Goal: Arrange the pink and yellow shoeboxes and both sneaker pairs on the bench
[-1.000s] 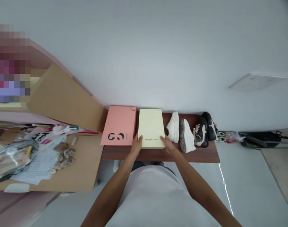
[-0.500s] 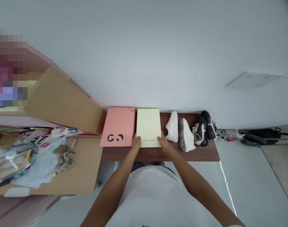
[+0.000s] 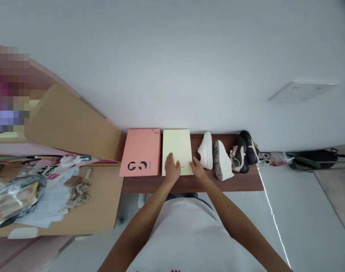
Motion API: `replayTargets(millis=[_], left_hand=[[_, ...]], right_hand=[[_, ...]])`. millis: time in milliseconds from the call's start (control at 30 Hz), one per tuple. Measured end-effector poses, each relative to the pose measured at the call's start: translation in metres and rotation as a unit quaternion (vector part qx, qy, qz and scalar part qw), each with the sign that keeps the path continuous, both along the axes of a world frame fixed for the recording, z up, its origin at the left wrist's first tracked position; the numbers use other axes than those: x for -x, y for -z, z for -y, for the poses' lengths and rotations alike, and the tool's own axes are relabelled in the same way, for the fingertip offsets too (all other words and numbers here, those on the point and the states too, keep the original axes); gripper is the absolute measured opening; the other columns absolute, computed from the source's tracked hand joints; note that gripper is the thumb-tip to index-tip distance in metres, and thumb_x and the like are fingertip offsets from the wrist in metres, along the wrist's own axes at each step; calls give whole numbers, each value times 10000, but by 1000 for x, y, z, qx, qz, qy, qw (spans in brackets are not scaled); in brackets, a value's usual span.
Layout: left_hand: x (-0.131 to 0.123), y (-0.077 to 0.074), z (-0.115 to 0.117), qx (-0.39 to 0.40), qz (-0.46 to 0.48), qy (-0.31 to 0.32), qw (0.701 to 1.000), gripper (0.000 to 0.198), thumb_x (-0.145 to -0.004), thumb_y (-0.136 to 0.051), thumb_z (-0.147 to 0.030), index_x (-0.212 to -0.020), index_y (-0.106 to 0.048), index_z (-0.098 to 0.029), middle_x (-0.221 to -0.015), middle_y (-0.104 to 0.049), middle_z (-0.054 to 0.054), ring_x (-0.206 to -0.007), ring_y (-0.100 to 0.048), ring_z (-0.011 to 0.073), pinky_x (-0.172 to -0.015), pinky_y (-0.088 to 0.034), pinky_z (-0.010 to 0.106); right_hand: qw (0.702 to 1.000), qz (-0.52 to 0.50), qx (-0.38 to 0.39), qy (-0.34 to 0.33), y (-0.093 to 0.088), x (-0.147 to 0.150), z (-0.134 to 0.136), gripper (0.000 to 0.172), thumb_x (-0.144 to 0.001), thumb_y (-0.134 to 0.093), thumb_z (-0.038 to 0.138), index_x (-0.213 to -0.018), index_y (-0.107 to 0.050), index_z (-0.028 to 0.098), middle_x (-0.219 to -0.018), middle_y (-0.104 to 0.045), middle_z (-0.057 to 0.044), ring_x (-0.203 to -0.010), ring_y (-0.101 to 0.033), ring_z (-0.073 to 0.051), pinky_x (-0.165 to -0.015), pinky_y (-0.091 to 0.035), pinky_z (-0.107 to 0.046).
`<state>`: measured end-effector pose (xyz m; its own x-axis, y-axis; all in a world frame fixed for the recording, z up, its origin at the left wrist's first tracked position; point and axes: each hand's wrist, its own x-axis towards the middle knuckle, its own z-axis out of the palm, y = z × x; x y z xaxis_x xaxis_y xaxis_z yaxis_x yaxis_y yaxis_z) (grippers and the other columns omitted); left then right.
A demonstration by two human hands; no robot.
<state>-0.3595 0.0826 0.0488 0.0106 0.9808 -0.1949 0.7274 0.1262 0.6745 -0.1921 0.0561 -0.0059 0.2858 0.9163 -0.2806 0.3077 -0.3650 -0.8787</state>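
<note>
A pale yellow shoebox point(image 3: 176, 141) lies on a dark wooden bench top point(image 3: 217, 186) against the wall. My left hand point(image 3: 172, 169) is over the box's near left part, fingers stretched out, hiding some of its lettering. At its near right corner is my right hand point(image 3: 197, 167), fingers apart; whether it touches the box I cannot tell. A pink box point(image 3: 141, 151) with black printing lies just left of the yellow one. To the right, two white sneakers point(image 3: 208, 151) stand beside a pair of black shoes point(image 3: 240, 155) with light laces.
On the left, a desk point(image 3: 101, 204) bears papers, a plastic bag point(image 3: 16, 196) and scrunchies point(image 3: 77, 190). A tan panel point(image 3: 73, 124) slants by the bench's left end. More shoes point(image 3: 263, 158) and a black bag point(image 3: 316, 160) lie beyond its right end.
My left hand has let go of the yellow box's left edge and moved right, over its top. The right hand has loosened at its corner. The boxes and shoes keep their places.
</note>
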Motion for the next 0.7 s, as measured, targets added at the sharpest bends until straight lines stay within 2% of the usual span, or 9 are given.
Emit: replayTargets(millis=[133,267,367,467,533,633,700], left_hand=[[-21,-10,1,10,60,57,997,559,-971,-459,-259,-1511,-426,-122,-1564,-462,174,-1481,-399,271,-1242,-300,450],[-41,-12,6,34,88,79,992,576,-968,-473,-262,-1522,-414,-114,-1559,-461,190,-1469,-413,285,-1230,-317,466],[-64,-11,13,33,108,110,988,590,-962,-487,-267,-1530,-411,-128,-1560,-461,183,-1465,-417,289,-1233,-306,466],[-94,-5,19,49,131,135,981,607,-942,-518,-251,-1529,-418,-136,-1545,-479,185,-1443,-447,291,-1223,-321,460],[-115,2,20,75,138,134,978,643,-912,-560,-230,-1530,-415,-126,-1547,-473,194,-1446,-444,298,-1223,-320,448],[-142,15,16,141,120,106,977,764,-858,-634,-195,-1559,-347,-93,-1602,-390,216,-1489,-381,309,-1236,-289,401],[-155,25,10,197,94,76,973,892,-821,-679,-168,-1593,-244,-66,-1630,-328,239,-1502,-359,312,-1228,-293,368]], right_hand=[[996,-16,-11,88,-20,-27,7,606,-865,-602,589,-1269,-690,146,-1288,-709,-154,-1211,-655,-296,-1068,-503,-455],[985,-31,-49,161,-41,-76,21,616,-817,-613,686,-1083,-770,153,-1081,-785,-125,-1048,-711,-285,-990,-538,-431],[980,-19,-39,193,-47,-117,35,654,-765,-625,752,-973,-781,152,-986,-793,-113,-1002,-709,-284,-953,-543,-420],[977,-34,-12,209,-44,-154,50,690,-785,-559,799,-880,-766,147,-963,-785,-130,-979,-708,-286,-875,-560,-400],[978,-20,10,206,-37,-177,62,684,-819,-522,783,-893,-757,145,-972,-780,-142,-968,-711,-288,-864,-561,-400],[980,70,66,173,-22,-204,82,530,-827,-601,644,-984,-750,161,-1030,-774,-145,-1019,-703,-307,-951,-532,-441],[979,108,112,129,-10,-217,95,447,-788,-681,518,-1061,-739,168,-1123,-758,-148,-1095,-687,-319,-1007,-509,-452]])
